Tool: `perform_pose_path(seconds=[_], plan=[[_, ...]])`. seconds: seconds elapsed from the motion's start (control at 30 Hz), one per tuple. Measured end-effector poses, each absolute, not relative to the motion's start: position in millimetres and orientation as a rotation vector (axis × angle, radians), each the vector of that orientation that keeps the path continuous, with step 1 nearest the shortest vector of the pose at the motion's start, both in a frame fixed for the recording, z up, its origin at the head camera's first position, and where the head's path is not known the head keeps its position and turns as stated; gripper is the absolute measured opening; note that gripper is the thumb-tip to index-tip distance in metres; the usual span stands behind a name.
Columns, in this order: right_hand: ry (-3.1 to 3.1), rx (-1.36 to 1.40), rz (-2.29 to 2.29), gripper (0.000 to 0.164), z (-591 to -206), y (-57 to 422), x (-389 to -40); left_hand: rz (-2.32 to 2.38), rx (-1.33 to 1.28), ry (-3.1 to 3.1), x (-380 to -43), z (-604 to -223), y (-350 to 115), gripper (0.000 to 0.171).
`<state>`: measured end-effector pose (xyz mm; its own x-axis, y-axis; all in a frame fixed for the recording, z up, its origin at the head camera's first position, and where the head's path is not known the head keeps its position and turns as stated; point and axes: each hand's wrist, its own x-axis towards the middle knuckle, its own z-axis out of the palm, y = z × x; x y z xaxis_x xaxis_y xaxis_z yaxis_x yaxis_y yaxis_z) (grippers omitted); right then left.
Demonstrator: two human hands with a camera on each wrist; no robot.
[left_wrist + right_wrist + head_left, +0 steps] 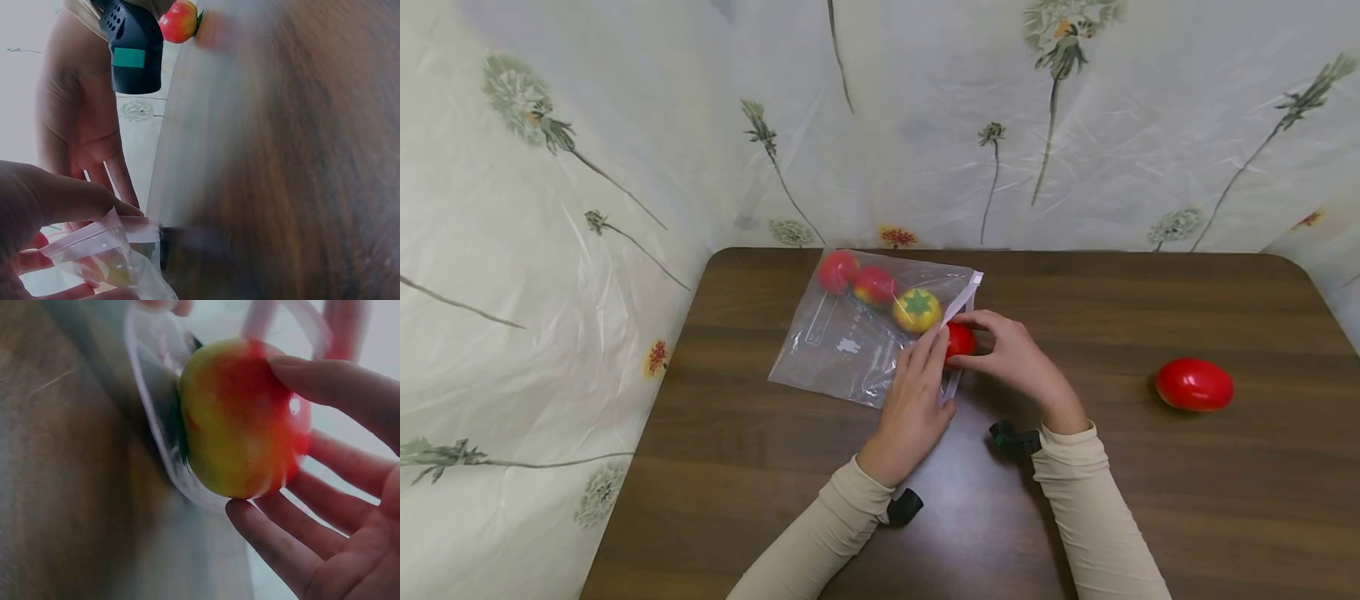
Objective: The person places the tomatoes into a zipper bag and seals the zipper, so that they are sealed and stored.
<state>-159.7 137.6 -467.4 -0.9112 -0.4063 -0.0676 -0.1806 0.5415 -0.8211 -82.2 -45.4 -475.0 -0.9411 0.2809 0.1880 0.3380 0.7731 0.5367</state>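
My right hand (1022,362) grips a red-and-yellow tomato (244,425) between thumb and fingers at the mouth of a clear zip bag (808,367). In the right wrist view, the bag's rim curves around the tomato's far side, where a green calyx edge shows. My left hand (912,408) pinches the bag's zip edge, with the thumb on the plastic in the left wrist view. Inside the bag, toward its far side, lie a red tomato (838,272), a red-and-yellow one (874,286) and a yellow one (917,310) with a green star-shaped calyx.
Another red tomato (1195,384) lies on the brown wooden table (1150,500), well to the right of my hands. A flower-printed curtain (925,167) hangs behind the table and along its left side. Black wrist devices (1015,438) sit at both sleeve cuffs.
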Motion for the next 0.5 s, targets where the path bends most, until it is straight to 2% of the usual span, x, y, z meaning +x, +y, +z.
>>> perform_pose_path(seconds=[0.27,0.5], plan=[[2.584,-0.526,-1.292,0.060,-473,127,-160,-0.892,-0.516,-2.833,-82,-475,-47,0.102],[2.408,-0.479,-1.447,0.057,-477,143,-161,-0.894,-0.515,-2.833,-83,-474,-46,0.103]])
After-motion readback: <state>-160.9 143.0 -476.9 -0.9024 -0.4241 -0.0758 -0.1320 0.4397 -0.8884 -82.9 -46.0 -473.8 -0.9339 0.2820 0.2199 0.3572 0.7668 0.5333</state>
